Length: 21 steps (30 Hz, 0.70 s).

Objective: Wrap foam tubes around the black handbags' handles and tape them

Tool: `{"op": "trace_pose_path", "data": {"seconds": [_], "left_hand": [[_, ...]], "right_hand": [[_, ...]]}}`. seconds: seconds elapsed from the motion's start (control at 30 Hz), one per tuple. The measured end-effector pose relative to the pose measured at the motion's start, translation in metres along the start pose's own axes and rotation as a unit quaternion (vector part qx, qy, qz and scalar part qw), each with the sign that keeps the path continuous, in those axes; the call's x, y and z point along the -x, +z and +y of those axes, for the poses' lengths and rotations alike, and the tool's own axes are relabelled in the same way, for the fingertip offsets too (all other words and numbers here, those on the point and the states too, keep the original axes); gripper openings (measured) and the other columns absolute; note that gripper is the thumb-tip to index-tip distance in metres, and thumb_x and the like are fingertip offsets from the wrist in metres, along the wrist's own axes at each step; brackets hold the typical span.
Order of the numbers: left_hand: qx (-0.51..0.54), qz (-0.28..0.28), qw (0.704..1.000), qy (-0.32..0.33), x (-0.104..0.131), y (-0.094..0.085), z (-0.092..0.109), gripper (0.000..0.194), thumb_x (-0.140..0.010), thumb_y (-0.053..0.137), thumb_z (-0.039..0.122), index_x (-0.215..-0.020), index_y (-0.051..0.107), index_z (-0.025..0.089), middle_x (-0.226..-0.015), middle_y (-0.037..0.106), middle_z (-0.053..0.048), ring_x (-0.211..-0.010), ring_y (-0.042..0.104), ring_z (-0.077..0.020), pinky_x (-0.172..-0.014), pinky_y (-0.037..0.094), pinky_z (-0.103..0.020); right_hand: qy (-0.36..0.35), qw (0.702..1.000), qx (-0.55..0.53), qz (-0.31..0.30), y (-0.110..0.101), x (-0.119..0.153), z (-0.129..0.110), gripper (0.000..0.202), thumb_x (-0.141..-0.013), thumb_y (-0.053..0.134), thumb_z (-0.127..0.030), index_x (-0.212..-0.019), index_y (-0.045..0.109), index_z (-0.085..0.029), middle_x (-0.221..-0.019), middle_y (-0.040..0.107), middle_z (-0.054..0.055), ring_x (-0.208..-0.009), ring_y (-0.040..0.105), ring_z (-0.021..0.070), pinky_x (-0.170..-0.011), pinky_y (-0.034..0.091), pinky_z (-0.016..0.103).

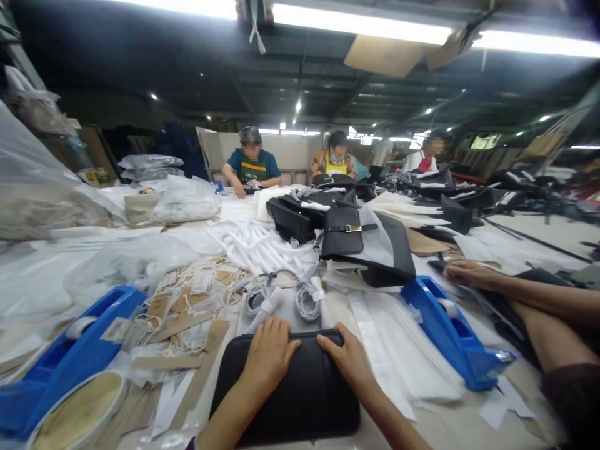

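Bag (300,397), blk., smooth, flat on table (515,431) at wearer's front, btwn. forearms. Prob. light, semi-stiff, soft-faced; slightly slippery, not fragile, tho. surface may mark. Best hold: both sides nr. top edge, palms flat.

L. hand (269,356): palm down on upper part; fingers pressed tog., thumb apart. R. hand (349,359): at top R. corner, thumb on face nr. edge; other fingers partly hidden, can't tell if spread or pinching.

Straps (307,304), grey-wrapped, coiled, just beyond top edge.

Containers: tub (124,394), round, L. side, yellowish contents, type unclear. Clear sack (42,181), far L., bulky contents, blurred. Dispensers, blue, one L. (51,375), one R. (462,350), ea. w/ pale roll.
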<state>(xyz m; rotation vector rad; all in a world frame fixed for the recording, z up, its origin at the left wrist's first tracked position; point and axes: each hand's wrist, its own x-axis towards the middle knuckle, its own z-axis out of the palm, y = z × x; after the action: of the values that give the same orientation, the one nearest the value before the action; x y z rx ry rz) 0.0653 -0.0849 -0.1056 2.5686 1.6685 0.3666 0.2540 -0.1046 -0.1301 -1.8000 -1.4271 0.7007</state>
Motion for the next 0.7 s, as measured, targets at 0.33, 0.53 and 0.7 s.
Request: {"op": "trace_pose_path", "data": {"seconds": [0.33, 0.53, 0.7], "left_hand": [[0.006, -0.062, 0.997, -0.034, -0.007, 0.01, -0.004, 0.03, -0.089, 0.049, 0.031, -0.109, 0.062, 0.013, -0.118, 0.058, -0.016, -0.115, 0.047, -0.0354, -0.097, 0.035, -0.05], [0.055, -0.094, 0.993, -0.044, -0.011, 0.006, -0.007, 0.033, -0.086, 0.051, 0.03, -0.111, 0.062, 0.013, -0.121, 0.058, -0.018, -0.114, 0.048, -0.037, -0.097, 0.033, -0.052], [0.099, -0.186, 0.977, -0.039, -0.018, -0.006, -0.014, 0.039, -0.078, 0.056, 0.029, -0.111, 0.06, 0.01, -0.122, 0.057, -0.019, -0.118, 0.045, -0.0382, -0.099, 0.032, -0.053]], "right_hand": [[-0.061, 0.967, 0.246, -0.017, -0.027, -0.024, -0.035, 0.03, -0.083, 0.054, -0.03, -0.112, 0.055, -0.02, -0.102, 0.064, 0.011, -0.077, 0.064, 0.0253, -0.065, 0.039, 0.032], [-0.213, 0.886, 0.408, -0.047, 0.0, -0.15, -0.127, 0.03, -0.088, 0.039, -0.008, -0.11, 0.056, -0.019, -0.114, 0.06, 0.01, -0.103, 0.058, 0.0212, -0.078, 0.04, 0.028], [-0.227, 0.858, 0.45, -0.097, 0.058, -0.228, -0.15, 0.044, -0.08, 0.043, 0.004, -0.12, 0.051, -0.011, -0.12, 0.057, 0.018, -0.113, 0.053, 0.0248, -0.087, 0.041, 0.032]]}}
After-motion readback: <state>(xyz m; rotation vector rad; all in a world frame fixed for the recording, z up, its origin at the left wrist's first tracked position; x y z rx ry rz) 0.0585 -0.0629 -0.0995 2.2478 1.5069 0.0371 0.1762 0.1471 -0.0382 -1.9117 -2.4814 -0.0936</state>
